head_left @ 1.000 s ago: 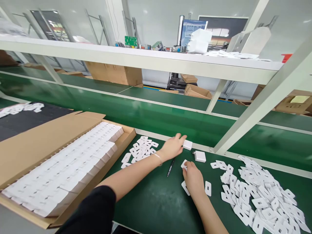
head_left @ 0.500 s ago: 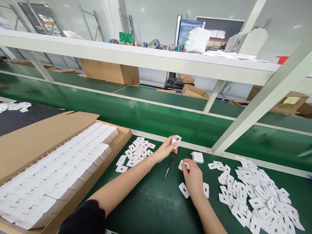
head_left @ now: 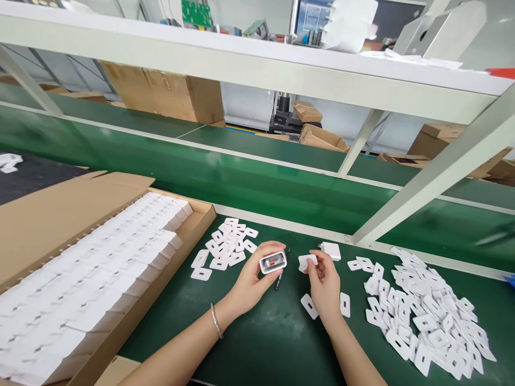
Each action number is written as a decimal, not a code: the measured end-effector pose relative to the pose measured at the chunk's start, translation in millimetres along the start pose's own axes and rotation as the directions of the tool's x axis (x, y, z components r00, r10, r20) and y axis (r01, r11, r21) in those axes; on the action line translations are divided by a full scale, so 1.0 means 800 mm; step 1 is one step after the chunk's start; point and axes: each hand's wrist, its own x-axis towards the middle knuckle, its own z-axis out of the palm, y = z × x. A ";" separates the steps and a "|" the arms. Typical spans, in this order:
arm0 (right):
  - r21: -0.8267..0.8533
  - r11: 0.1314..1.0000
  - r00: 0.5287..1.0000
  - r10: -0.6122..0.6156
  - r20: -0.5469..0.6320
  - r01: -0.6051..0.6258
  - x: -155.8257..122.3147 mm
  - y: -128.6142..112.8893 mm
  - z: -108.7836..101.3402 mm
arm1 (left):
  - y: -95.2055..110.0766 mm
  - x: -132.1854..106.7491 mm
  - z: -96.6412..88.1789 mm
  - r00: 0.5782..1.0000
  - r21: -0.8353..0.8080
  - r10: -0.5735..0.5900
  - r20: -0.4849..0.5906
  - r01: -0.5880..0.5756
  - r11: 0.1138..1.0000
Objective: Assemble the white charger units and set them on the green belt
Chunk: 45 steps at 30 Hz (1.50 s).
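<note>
My left hand [head_left: 257, 276] is closed round a white charger housing [head_left: 273, 262], its open end facing me and metal and reddish parts showing inside. Between thumb and fingers of my right hand [head_left: 325, 281] is a white cover plate [head_left: 306, 262], held just right of the housing and apart from it. Black tweezers [head_left: 279, 280] lie on the table, partly hidden by my left hand. Behind my right hand sits a white charger with a plug [head_left: 331, 250]. Two loose plates lie near my right wrist, one a white slotted plate [head_left: 345, 304] to its right.
A large pile of white plates [head_left: 436, 316] covers the right of the green table [head_left: 265, 343]. A smaller pile [head_left: 229, 244] lies left of my hands, beside a cardboard box [head_left: 207, 214] of white divided trays [head_left: 96, 273]. A slanted shelf post [head_left: 418, 185] rises at the right.
My left hand has come down and nearer with the charger housing, turning its open end toward me. My right hand still holds the plate, now lifted and tilted. The view has dipped.
</note>
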 end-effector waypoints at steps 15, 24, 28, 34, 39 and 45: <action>-0.488 0.425 0.646 -0.454 0.613 0.762 0.005 0.001 0.011 | 0.003 -0.003 0.002 0.989 0.321 -0.001 -0.148 0.049 0.946; -0.387 0.437 0.572 -0.464 0.676 0.812 0.003 -0.001 0.015 | 0.004 -0.007 0.003 0.967 0.422 0.080 -0.240 0.029 0.906; -0.358 0.582 0.679 -0.553 0.483 0.730 0.001 -0.005 0.007 | 0.005 -0.006 0.000 0.961 0.480 0.121 -0.247 0.013 0.877; -0.124 0.894 0.899 -0.413 0.146 0.431 -0.005 -0.020 -0.009 | 0.004 -0.001 0.002 0.979 0.495 0.045 -0.201 0.061 0.867; -0.155 0.859 0.869 -0.495 -0.003 0.489 -0.009 -0.027 -0.021 | 0.004 -0.002 0.005 0.993 0.431 0.017 -0.115 0.034 0.902; 0.087 0.849 0.853 -0.521 -0.020 0.520 -0.027 -0.037 -0.023 | 0.007 -0.008 0.009 0.995 0.406 -0.069 -0.066 0.090 0.909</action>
